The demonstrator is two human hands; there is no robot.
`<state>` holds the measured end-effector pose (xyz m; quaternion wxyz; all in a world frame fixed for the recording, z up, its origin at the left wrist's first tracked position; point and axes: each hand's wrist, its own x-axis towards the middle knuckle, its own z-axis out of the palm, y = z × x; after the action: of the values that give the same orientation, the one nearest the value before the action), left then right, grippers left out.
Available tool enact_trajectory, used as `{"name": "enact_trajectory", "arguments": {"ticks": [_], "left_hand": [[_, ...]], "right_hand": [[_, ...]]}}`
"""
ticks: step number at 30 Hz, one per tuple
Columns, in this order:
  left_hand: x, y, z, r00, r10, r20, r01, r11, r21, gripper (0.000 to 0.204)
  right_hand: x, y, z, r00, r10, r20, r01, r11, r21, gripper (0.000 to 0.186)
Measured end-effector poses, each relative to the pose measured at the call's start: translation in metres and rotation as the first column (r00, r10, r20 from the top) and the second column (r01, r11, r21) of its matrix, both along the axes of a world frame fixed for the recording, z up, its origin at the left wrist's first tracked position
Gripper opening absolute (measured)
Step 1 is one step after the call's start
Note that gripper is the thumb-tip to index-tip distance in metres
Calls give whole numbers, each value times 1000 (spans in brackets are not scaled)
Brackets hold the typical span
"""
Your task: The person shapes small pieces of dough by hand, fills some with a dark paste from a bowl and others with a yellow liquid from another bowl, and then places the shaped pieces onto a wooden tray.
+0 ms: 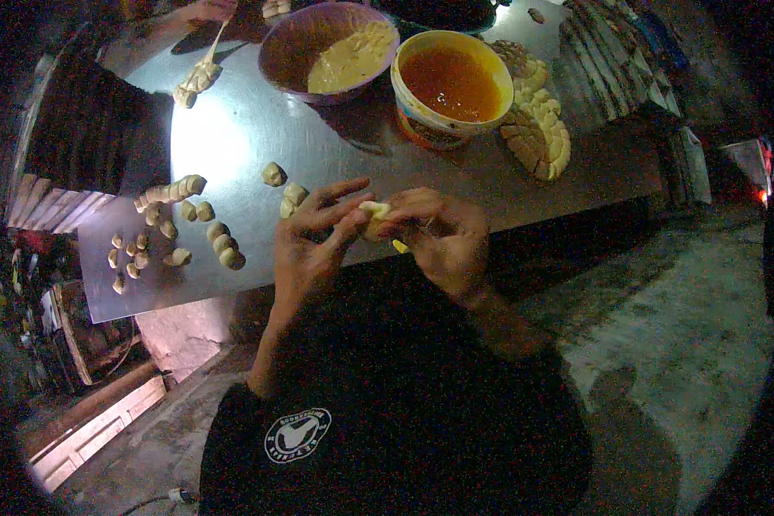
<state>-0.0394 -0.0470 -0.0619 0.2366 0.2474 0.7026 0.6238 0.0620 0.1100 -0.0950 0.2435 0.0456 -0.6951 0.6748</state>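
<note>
Over the table's near edge, my two hands meet at a small pale piece of dough (375,211). My left hand (316,236) pinches it between thumb and fingers from the left, its upper fingers stretched out. With curled fingers, my right hand (447,241) grips the same piece from the right. A small yellow bit (400,247) shows just below the right fingers; what it is I cannot tell. Right behind my left hand lie a pale dough lump (293,199) and a smaller ball (273,175).
Several dough balls and a row of joined lumps (170,193) lie on the metal table (249,284) at left. Behind stand a purple bowl (271,64) of pale mixture and a tub (430,133) of orange-red liquid, beside clustered pieces (546,138). Another person's hand (211,10) pulls stretchy dough (198,82).
</note>
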Motion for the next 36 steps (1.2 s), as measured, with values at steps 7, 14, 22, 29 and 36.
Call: {"name": "enact_trajectory", "arguments": {"ticks": [7, 14, 22, 29, 36], "left_hand": [[0, 1, 7, 889, 233, 394, -165, 966, -200, 35], [9, -6, -18, 953, 89, 289, -184, 930, 320, 35], [15, -7, 12, 966, 213, 144, -239, 949, 203, 27], [8, -13, 14, 928, 272, 257, -297, 953, 65, 26], [8, -32, 5, 959, 200, 202, -199, 980, -23, 23]], "right_hand": [[-1, -23, 28, 993, -91, -78, 118, 851, 512, 28], [-12, -17, 32, 973, -77, -216, 180, 842, 509, 23], [-19, -23, 17, 965, -102, -241, 122, 990, 70, 24], [-29, -19, 22, 919, 7, -394, 247, 769, 590, 33], [-22, -22, 46, 947, 149, -285, 110, 681, 724, 28]]}}
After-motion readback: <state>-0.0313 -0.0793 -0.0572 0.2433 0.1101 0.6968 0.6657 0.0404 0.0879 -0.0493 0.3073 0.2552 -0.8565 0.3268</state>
